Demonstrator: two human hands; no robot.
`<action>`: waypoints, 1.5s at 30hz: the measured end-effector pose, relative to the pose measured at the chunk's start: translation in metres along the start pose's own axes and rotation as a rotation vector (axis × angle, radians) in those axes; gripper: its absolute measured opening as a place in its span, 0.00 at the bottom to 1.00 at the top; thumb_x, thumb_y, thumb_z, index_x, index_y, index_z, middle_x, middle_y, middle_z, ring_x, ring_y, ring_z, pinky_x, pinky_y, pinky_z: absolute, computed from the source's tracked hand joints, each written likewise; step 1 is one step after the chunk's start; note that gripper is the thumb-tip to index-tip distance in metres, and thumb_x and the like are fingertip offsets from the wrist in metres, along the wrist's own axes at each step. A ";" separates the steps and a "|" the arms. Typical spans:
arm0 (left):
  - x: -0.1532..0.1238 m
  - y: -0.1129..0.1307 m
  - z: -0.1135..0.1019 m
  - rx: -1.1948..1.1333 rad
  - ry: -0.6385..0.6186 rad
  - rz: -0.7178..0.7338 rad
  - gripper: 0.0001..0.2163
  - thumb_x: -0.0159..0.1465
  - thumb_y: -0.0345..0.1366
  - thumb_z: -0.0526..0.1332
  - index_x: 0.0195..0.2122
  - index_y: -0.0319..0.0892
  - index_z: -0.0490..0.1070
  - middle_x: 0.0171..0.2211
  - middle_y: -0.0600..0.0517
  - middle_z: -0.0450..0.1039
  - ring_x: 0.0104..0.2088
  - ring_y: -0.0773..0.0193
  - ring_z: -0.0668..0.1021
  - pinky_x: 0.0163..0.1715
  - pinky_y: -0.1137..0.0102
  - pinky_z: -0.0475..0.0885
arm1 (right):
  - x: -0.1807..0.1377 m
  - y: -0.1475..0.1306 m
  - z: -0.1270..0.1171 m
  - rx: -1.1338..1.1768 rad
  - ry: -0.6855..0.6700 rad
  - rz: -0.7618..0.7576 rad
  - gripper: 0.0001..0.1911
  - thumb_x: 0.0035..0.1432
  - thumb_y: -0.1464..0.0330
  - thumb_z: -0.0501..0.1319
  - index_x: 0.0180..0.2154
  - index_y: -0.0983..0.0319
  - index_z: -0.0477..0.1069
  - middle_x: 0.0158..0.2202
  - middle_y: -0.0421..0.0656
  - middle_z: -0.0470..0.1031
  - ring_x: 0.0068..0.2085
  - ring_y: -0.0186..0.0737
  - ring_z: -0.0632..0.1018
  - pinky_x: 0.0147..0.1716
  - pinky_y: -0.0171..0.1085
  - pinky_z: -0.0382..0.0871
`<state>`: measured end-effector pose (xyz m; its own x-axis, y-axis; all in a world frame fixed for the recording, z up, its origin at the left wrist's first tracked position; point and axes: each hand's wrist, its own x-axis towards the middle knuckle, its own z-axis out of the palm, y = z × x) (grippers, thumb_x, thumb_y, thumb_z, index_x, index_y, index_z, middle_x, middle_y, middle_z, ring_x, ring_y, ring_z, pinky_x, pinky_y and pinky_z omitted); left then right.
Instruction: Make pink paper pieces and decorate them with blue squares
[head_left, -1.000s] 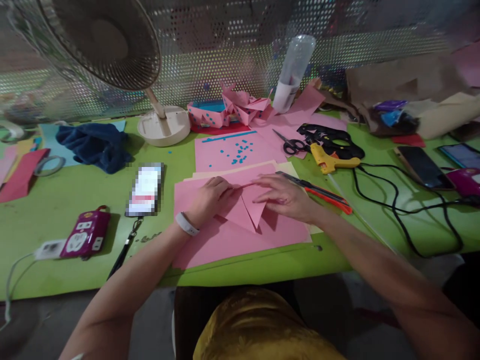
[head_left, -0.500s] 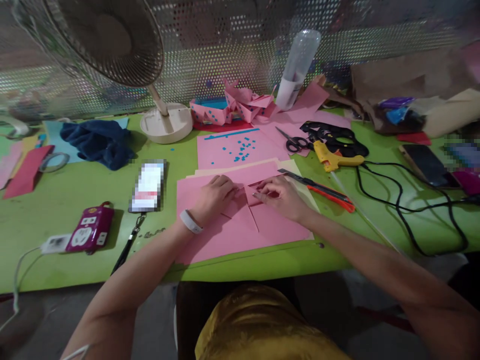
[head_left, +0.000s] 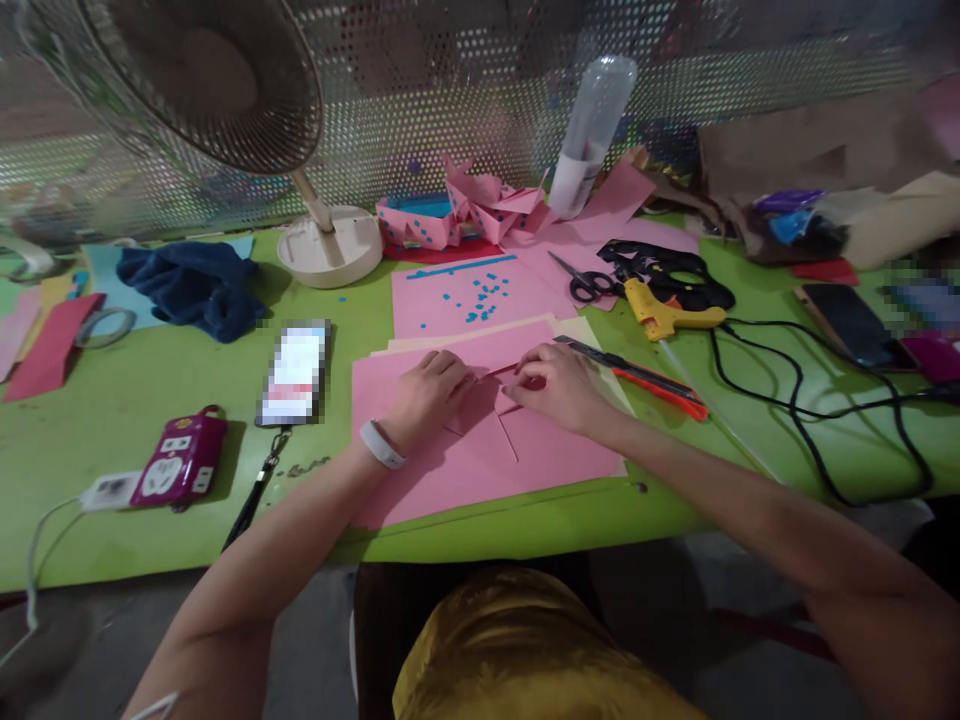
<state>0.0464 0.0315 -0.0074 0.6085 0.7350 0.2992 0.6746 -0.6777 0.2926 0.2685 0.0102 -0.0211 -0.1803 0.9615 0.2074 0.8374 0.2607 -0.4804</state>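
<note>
A folded pink paper piece (head_left: 491, 410) lies on a stack of pink sheets (head_left: 450, 480) on the green table (head_left: 150, 400). My left hand (head_left: 425, 395), white band on the wrist, presses down on the fold's left side with curled fingers. My right hand (head_left: 555, 385) pinches the paper's upper edge, fingers drawn together. Both hands nearly meet at the top of the fold.
A fan (head_left: 225, 90) stands back left, its base (head_left: 330, 248) on the table. Nearby: a phone (head_left: 295, 372), blue cloth (head_left: 187, 285), magenta power strip (head_left: 178, 470), box cutter (head_left: 637, 378), scissors (head_left: 589, 285), yellow glue gun (head_left: 664, 315) with black cord (head_left: 810, 400), a bottle (head_left: 592, 130), pink paper boxes (head_left: 450, 215).
My right hand went from lying flat on the paper to pinching its upper edge. A triangular flap that stood out earlier now lies folded flatter. The left hand has stayed pressing.
</note>
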 end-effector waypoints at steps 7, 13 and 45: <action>-0.004 0.005 -0.002 0.086 -0.010 0.056 0.11 0.70 0.34 0.54 0.46 0.40 0.74 0.41 0.45 0.75 0.41 0.56 0.75 0.44 0.61 0.71 | 0.003 -0.005 0.007 -0.063 0.074 0.010 0.10 0.56 0.63 0.65 0.24 0.59 0.74 0.35 0.45 0.76 0.40 0.47 0.74 0.43 0.47 0.63; -0.014 0.014 0.000 0.135 -0.101 0.050 0.13 0.69 0.32 0.53 0.53 0.39 0.69 0.50 0.43 0.74 0.49 0.53 0.75 0.49 0.56 0.71 | 0.003 -0.008 0.008 -0.034 0.077 0.046 0.09 0.56 0.66 0.63 0.24 0.59 0.73 0.34 0.43 0.76 0.40 0.45 0.73 0.46 0.45 0.60; -0.035 0.015 0.003 0.116 -0.045 0.204 0.17 0.71 0.32 0.51 0.58 0.32 0.66 0.60 0.35 0.68 0.61 0.51 0.71 0.61 0.52 0.68 | 0.006 -0.007 0.010 -0.001 0.049 0.016 0.08 0.53 0.69 0.64 0.23 0.59 0.71 0.33 0.42 0.76 0.40 0.44 0.71 0.46 0.44 0.58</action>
<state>0.0367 -0.0047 -0.0159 0.7536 0.5850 0.2998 0.5776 -0.8070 0.1229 0.2562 0.0149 -0.0249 -0.1413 0.9600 0.2417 0.8403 0.2454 -0.4833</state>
